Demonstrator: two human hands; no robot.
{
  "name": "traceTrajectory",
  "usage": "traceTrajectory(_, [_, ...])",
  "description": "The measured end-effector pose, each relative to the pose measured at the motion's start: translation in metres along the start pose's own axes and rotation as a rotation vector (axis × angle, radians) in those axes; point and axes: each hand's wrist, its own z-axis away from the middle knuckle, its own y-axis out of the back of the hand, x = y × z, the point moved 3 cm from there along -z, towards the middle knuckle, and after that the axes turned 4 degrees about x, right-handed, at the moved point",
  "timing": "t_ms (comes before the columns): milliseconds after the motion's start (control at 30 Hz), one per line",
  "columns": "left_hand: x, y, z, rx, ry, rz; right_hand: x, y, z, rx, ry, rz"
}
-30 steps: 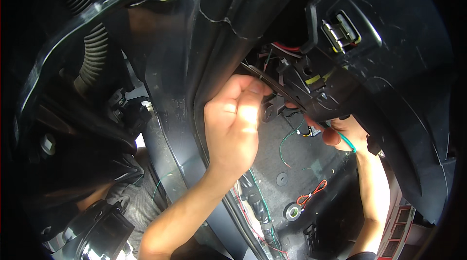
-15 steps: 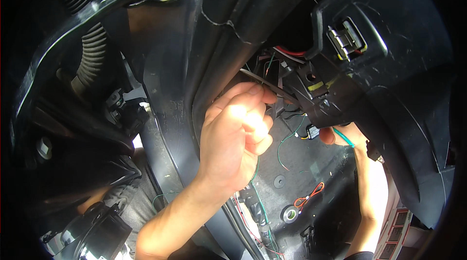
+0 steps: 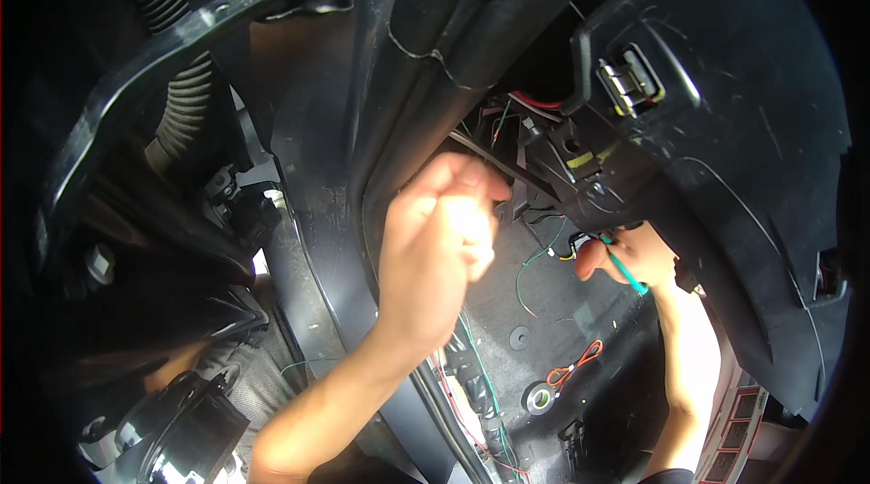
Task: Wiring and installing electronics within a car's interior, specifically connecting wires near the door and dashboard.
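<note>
My left hand (image 3: pixel 435 244) is raised in the middle, its fingers curled and partly washed out by strong light. Its fingertips are beside a dark trim edge (image 3: pixel 509 165) below the dashboard; what they pinch, if anything, is hidden. Under the dashboard's lower edge, my right hand (image 3: pixel 642 257) is closed around a tool with a slim teal handle (image 3: pixel 625 275), whose working end I cannot make out. A small dark connector with wires (image 3: pixel 577 246) lies close to the right fingertips. A thin green wire (image 3: pixel 519 277) hangs between the two hands.
A black dashboard panel (image 3: pixel 725 121) overhangs the right side. The door frame (image 3: pixel 317 212) runs down beside my left arm. On the dark floor lie a tape roll (image 3: pixel 540 398), a red-orange wire coil (image 3: pixel 576 364) and a washer (image 3: pixel 519 338). A wire bundle (image 3: pixel 480 393) runs along the sill.
My right hand has shifted a little left, and the teal handle is now tilted more steeply. My left hand has turned slightly, its fingers closer together. The view has moved slightly.
</note>
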Motion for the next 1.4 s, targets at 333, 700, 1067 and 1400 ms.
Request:
traceTrajectory(333, [0.007,-0.002,0.005,0.142,-1.516,-1.268,-0.025,0.002,-0.010,-0.278,-0.168,-0.699])
traceTrajectory(700, [0.003,0.007,-0.017,-0.124,-1.434,-1.163,-0.030,-0.007,0.014,0.034,-0.029,-0.269])
traceTrajectory(1067, [0.004,0.004,-0.015,0.153,-1.197,-1.205,-0.066,0.013,-0.011,0.105,-0.018,-0.027])
traceTrajectory(1400, [-0.001,0.003,-0.022,0.342,-1.022,-1.080,-0.072,-0.014,-0.020,0.230,-0.085,-0.096])
